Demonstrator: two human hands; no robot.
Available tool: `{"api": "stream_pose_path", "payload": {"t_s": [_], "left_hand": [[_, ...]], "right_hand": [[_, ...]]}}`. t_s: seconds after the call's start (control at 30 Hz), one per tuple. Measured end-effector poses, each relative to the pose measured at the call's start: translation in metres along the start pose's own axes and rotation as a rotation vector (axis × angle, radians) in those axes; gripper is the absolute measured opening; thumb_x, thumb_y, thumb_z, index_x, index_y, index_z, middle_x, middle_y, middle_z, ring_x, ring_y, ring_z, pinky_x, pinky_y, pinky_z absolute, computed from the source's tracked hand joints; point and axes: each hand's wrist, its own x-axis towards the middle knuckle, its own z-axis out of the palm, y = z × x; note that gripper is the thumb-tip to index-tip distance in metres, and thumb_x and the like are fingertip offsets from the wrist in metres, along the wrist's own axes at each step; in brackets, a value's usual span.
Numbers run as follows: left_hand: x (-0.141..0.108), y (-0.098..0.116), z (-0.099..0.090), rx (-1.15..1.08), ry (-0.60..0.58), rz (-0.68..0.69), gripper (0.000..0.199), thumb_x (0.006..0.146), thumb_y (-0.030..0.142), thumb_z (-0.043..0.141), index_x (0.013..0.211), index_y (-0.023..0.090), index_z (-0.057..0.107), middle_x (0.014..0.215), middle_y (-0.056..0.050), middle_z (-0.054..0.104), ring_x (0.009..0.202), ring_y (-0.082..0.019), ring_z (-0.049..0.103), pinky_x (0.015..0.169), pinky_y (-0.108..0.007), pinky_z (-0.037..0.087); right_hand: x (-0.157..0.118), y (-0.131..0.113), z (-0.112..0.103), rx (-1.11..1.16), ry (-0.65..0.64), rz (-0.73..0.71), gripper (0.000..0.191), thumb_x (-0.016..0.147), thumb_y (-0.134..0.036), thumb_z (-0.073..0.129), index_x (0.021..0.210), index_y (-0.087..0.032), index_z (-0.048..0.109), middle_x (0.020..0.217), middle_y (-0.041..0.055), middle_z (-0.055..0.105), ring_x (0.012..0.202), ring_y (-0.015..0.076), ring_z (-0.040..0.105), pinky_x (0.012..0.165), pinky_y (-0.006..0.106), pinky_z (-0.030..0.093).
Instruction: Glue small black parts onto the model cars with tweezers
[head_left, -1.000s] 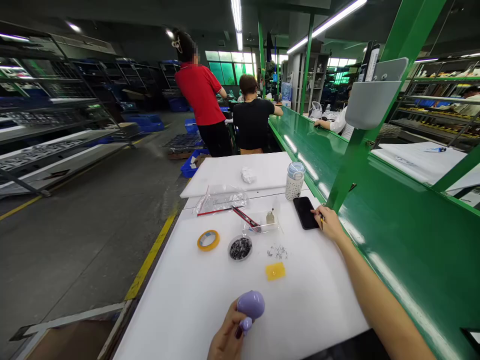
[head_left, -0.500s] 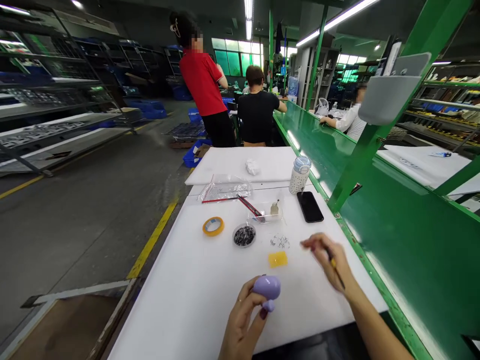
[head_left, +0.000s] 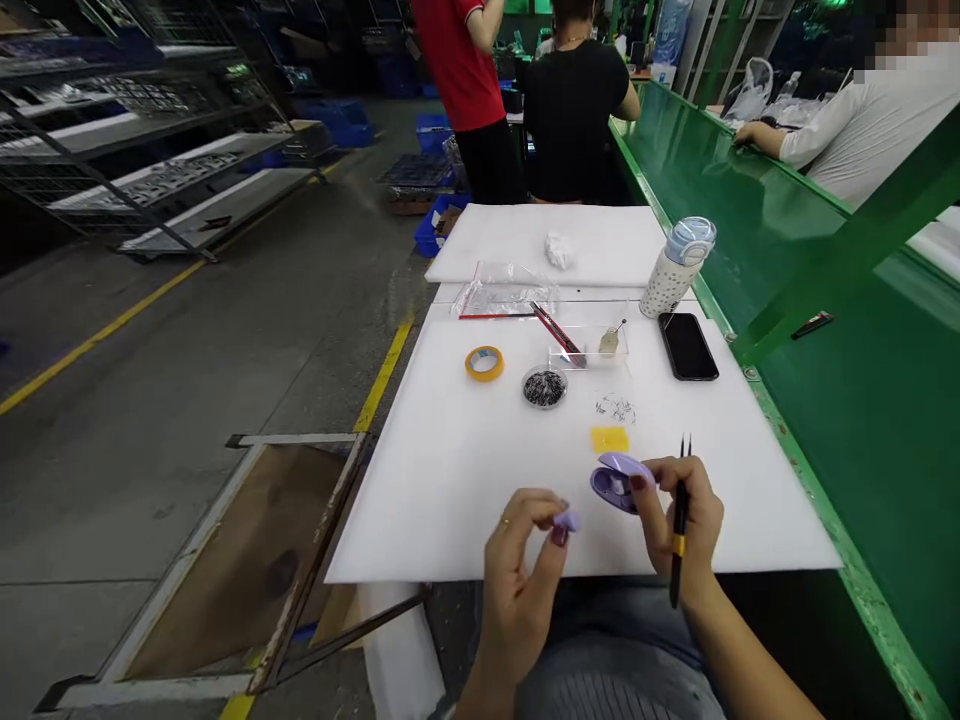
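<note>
My left hand pinches a small purple piece, shaped like an earbud, between thumb and fingertips. To its right, my right hand grips a glossy purple oval case by one end. The case's lid is raised and its hollow inside shows. Black tweezers with a yellow band are tucked in the same hand, tips pointing up. Just beyond the case a yellow patch lies on the white tabletop, with tiny dark bits scattered behind it.
A round dish of small black pieces and a yellow tape roll lie left of centre. Behind are a utility knife, a clear tray with a small bottle, a phone and a tumbler. Several people work farther off.
The purple case has passed from my left hand to my right and its lid now stands raised. My left hand keeps the small purple piece. The view has tilted down.
</note>
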Motion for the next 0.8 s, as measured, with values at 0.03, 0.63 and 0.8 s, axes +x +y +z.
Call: {"api": "stream_pose_path", "payload": {"t_s": [0.03,0.63,0.8], "left_hand": [[0.003,0.005,0.001,0.035,0.045,-0.001,0.025,0.103,0.037,0.048,0.085,0.021,0.058,0.085,-0.003,0.058,0.081,-0.016,0.056,0.072,-0.026,0.046],[0.016,0.004,-0.016,0.184,-0.224,0.104,0.037,0.089,0.028,0.073,0.125,0.028,0.067,0.108,-0.002,0.075,0.097,-0.018,0.071,0.086,-0.026,0.056],[0.099,-0.003,-0.063,0.424,0.068,0.017,0.033,0.088,0.030,0.072,0.119,0.020,0.068,0.114,-0.006,0.073,0.100,-0.021,0.069,0.089,-0.032,0.055]], "right_hand": [[-0.002,0.001,0.001,-0.035,0.002,-0.085,0.030,0.094,-0.037,0.064,0.080,-0.026,0.040,0.071,0.0005,0.063,0.060,0.0149,0.057,0.054,0.027,0.044],[-0.022,-0.002,-0.016,0.222,-0.502,0.008,0.024,0.090,-0.027,0.067,0.095,-0.027,0.043,0.121,0.0102,0.071,0.104,0.0260,0.069,0.088,0.041,0.056],[-0.024,0.016,-0.045,0.111,-0.278,0.209,0.019,0.095,-0.037,0.062,0.093,-0.027,0.047,0.126,0.0129,0.070,0.111,0.0283,0.068,0.093,0.043,0.055]]}}
